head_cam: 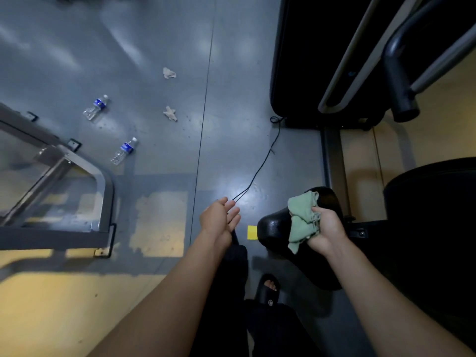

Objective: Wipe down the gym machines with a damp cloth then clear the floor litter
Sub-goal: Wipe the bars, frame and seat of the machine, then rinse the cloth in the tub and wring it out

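Fingers (317, 211) of the right hand (325, 228) bunch the green cloth (301, 220) on the black seat (273, 228); left hand (219, 219) hangs slack, holding nothing.

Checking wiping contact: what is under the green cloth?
The green cloth, gripped by the right hand, lies over the black padded seat. The seat surface beneath the cloth is hidden.

Glossy grey floor (154, 34), worn yellow patches (159, 222)

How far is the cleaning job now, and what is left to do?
Done: nothing can be confirmed. In hand: the right hand holds the green cloth on the black seat; the left hand is open. Left: two bottles and two crumpled tissues lie on the floor.
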